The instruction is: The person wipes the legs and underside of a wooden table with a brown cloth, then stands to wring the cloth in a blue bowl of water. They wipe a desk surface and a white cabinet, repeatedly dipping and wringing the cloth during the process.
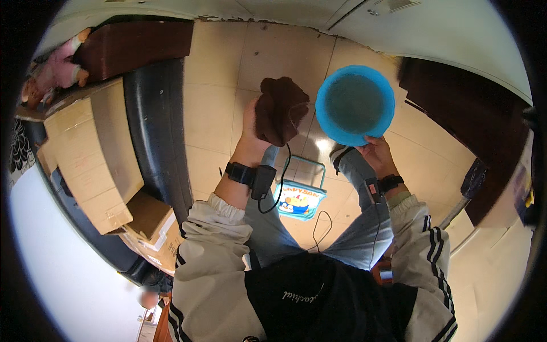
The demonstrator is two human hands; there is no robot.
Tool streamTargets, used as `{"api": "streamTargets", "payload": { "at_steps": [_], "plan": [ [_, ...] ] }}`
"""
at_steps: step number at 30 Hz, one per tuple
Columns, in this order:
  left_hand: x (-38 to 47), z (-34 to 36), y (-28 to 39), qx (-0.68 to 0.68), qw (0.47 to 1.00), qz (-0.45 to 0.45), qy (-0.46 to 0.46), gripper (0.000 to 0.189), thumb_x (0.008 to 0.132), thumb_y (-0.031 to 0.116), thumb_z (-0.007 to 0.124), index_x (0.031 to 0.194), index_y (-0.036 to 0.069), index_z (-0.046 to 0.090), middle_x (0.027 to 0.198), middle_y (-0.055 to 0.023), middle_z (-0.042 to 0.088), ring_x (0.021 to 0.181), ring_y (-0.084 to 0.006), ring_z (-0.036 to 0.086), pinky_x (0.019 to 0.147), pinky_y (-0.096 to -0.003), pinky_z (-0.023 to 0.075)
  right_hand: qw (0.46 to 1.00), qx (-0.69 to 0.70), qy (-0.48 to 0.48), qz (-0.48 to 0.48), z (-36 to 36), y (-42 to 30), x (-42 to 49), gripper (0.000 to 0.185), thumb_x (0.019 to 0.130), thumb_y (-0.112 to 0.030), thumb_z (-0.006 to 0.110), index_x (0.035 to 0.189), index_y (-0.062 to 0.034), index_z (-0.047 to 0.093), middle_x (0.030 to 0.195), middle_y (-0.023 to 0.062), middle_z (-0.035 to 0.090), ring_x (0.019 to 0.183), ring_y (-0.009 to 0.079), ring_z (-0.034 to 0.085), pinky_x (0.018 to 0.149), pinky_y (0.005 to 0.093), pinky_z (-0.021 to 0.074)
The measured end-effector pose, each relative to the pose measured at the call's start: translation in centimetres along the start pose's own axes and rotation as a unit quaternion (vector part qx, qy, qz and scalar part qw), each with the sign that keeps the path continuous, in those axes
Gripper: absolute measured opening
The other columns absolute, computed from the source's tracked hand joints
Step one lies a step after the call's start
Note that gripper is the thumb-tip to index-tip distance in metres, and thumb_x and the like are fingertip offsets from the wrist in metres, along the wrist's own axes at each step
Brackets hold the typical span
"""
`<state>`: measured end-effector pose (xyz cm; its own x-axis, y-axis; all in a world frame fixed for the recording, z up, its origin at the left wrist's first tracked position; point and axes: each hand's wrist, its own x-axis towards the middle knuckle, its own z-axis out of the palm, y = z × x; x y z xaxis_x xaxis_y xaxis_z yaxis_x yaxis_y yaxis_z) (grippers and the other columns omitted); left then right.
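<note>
My left hand [252, 128] holds a bunched dark brown cloth [280, 111], which covers most of the fingers. To the right, my right hand [378, 153] grips the near rim of a round light-blue plastic basin [321, 107], with the thumb over the edge. The basin holds what looks like cloudy greyish water [354, 104]. Cloth and basin are apart, side by side over the tiled floor. Below and between them a small light-blue basket [300, 203] with a cartoon print and a raised handle stands on the floor between my legs.
At the left are a black sofa [159, 141], open cardboard boxes [87, 158] and a doll in pink [62, 64]. Dark wooden furniture [466, 102] stands at the right. A white door or panel crosses the top. Black cables hang near both wrists. Another person is at the lower left.
</note>
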<state>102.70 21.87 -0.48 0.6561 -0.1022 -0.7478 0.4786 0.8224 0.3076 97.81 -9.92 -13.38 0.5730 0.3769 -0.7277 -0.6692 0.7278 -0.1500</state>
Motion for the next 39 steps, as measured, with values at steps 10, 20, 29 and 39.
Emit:
{"api": "streamTargets", "payload": {
  "at_steps": [10,20,29,39],
  "plan": [
    [8.7,-5.6,0.3,-0.036,0.995,0.000,-0.094,0.033,0.098,0.024,0.042,0.115,0.001,0.056,0.110,-0.0151,0.060,0.101,-0.0292,0.060,0.085,-0.0429,0.0537,0.999,-0.006,0.021,0.028,-9.1,8.4,16.5,0.055,0.081,0.010,0.058,0.132,-0.0033,0.043,0.133,0.0175,0.050,0.119,0.0357,0.055,0.097,0.0514,0.0520],
    [6.6,-5.8,3.0,0.092,0.952,0.282,0.072,0.027,0.097,0.027,0.042,0.102,0.007,0.059,0.093,-0.0055,0.060,0.089,-0.0234,0.057,0.084,-0.0387,0.0486,0.990,-0.123,0.054,0.036,-15.0,13.2,28.3,0.041,0.088,0.003,0.054,0.127,-0.0044,0.046,0.118,0.0125,0.059,0.097,0.0294,0.062,0.082,0.0441,0.0567],
    [4.7,-4.4,0.0,0.019,0.968,0.219,-0.124,0.033,0.094,0.028,0.040,0.108,0.006,0.060,0.109,-0.0093,0.063,0.102,-0.0283,0.057,0.095,-0.0410,0.0444,0.996,-0.093,0.013,0.009,-12.6,13.4,29.4,0.040,0.088,-0.008,0.063,0.124,-0.0077,0.047,0.113,0.0114,0.061,0.091,0.0285,0.064,0.079,0.0455,0.0580],
    [2.5,-2.0,-3.9,0.057,0.968,0.167,-0.179,0.040,0.095,0.025,0.037,0.122,0.000,0.055,0.120,-0.0150,0.059,0.110,-0.0316,0.057,0.099,-0.0432,0.0443,0.964,-0.128,0.148,-0.181,-10.5,9.2,23.8,0.016,0.093,-0.018,0.053,0.096,-0.0042,0.060,0.081,0.0066,0.060,0.065,0.0161,0.057,0.055,0.0270,0.0480]
  ]
}}
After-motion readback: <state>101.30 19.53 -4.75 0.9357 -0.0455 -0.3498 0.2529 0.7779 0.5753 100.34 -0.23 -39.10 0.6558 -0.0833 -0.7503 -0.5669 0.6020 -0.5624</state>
